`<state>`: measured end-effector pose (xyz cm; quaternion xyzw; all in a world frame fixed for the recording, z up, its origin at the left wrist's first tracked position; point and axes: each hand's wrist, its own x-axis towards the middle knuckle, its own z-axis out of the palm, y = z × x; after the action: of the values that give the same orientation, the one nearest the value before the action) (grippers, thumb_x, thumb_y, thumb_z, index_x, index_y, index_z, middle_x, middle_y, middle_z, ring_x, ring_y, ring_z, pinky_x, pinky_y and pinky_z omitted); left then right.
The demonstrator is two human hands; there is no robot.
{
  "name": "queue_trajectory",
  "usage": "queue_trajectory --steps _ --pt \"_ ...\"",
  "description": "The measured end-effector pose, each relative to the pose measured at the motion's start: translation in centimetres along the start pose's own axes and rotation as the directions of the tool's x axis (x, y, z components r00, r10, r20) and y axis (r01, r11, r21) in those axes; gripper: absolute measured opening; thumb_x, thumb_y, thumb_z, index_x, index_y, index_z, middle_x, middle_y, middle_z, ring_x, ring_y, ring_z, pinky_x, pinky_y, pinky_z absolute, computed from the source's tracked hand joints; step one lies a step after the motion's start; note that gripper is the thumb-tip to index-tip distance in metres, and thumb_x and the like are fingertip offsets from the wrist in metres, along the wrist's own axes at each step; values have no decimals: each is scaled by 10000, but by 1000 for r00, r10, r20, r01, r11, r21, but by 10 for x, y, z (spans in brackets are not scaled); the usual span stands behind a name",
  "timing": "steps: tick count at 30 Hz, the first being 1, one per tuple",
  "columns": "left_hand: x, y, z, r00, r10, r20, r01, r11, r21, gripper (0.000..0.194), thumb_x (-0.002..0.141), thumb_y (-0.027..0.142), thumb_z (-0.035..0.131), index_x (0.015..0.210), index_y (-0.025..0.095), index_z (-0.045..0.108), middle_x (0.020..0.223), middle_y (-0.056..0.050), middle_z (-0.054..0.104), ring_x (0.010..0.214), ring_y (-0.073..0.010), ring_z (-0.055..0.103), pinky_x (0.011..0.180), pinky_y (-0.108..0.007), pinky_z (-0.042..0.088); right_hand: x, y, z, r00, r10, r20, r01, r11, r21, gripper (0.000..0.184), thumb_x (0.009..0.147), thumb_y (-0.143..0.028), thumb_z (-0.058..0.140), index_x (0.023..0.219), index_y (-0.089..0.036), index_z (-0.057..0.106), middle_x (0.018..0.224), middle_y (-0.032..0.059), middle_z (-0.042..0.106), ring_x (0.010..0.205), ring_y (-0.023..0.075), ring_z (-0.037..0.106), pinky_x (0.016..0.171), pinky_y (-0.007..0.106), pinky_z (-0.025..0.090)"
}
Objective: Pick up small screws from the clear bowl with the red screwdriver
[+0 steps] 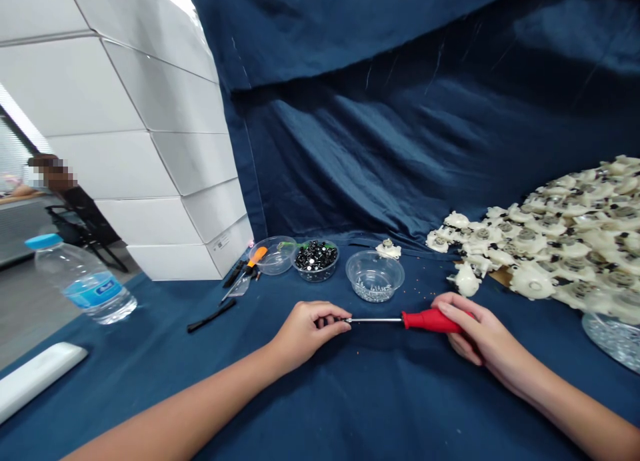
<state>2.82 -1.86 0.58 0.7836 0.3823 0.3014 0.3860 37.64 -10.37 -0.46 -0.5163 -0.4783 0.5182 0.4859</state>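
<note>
My right hand (473, 328) is wrapped round the red handle of a screwdriver (433, 320), held level with its steel shaft pointing left. At the shaft's tip, my left hand (313, 331) pinches with thumb and forefinger; what sits between them is too small to make out. Just beyond the shaft stands a clear plastic bowl (375, 274) with small silver screws in its bottom. Beside it, another clear bowl (316, 274) is heaped with small black and silver parts.
Cream plastic parts (565, 241) are piled at the right, near a clear container (615, 338) of silver pieces. White boxes (165, 161) are stacked at the left. A water bottle (85, 281), an orange-handled tool (256, 258) and a black strip (211, 316) lie or stand nearby.
</note>
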Motion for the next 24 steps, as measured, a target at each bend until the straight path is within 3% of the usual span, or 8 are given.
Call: queue_trajectory --steps 5,9,11,13,15,17,21,24 --pt "0 1 0 1000 -10 -5 10 1000 -1 281 918 422 832 1081 203 900 766 -20 723 626 -118 494 621 -245 391 2 2 -4 994 -101 36 96 990 107 580 889 -523 853 1320 -270 561 753 -50 670 549 137 535 538 248 399" --pt "0 -1 0 1000 19 -1 -19 1000 12 279 927 420 826 1093 208 900 798 -32 745 640 -122 517 629 -243 401 2 -1 -3 997 68 37 -66 996 -53 592 1056 -753 499 1082 -185 663 420 -109 374 361 105 278 400 246 231" --pt "0 -2 0 999 40 -2 -40 999 18 269 930 411 827 1097 212 900 816 -35 754 644 -121 524 632 -242 405 1 -3 -1 998 57 9 -57 998 0 516 1043 -691 596 1088 -182 670 417 -125 341 362 103 284 413 254 274" --pt "0 -2 0 999 53 -3 -53 998 22 256 933 405 829 1091 217 900 824 -35 760 645 -119 527 635 -240 409 -1 -5 1 1000 -20 -12 21 992 127 438 931 -464 812 1255 -223 642 599 -78 566 445 118 453 495 272 417" --pt "0 -3 0 998 59 -7 -59 998 26 244 937 401 830 1082 219 900 828 -34 763 644 -118 528 635 -240 411 -2 -8 1 996 -82 -18 84 968 237 668 780 -279 863 1386 -298 580 960 -2 716 642 165 626 602 314 530" --pt "0 -3 0 998 61 -10 -60 998 30 236 942 397 828 1085 223 899 836 -33 769 642 -117 529 632 -240 412 -2 -10 0 996 -85 5 81 965 249 668 786 -331 826 1398 -307 559 1110 47 727 736 206 682 571 316 544" --pt "-1 -2 0 996 93 2 -93 995 47 219 957 389 821 1096 239 898 845 -31 769 653 -120 544 638 -240 419 -1 -11 -2 999 53 -10 -53 998 -30 548 1028 -713 551 1206 -203 643 548 -27 612 365 130 452 383 235 299" --pt "-1 -3 0 993 115 11 -115 992 56 214 964 380 816 1099 236 897 850 -33 768 655 -120 552 640 -240 423 -2 -11 0 996 80 -38 -82 995 -51 525 1022 -694 605 1117 -183 677 387 -105 416 311 101 318 395 246 295"
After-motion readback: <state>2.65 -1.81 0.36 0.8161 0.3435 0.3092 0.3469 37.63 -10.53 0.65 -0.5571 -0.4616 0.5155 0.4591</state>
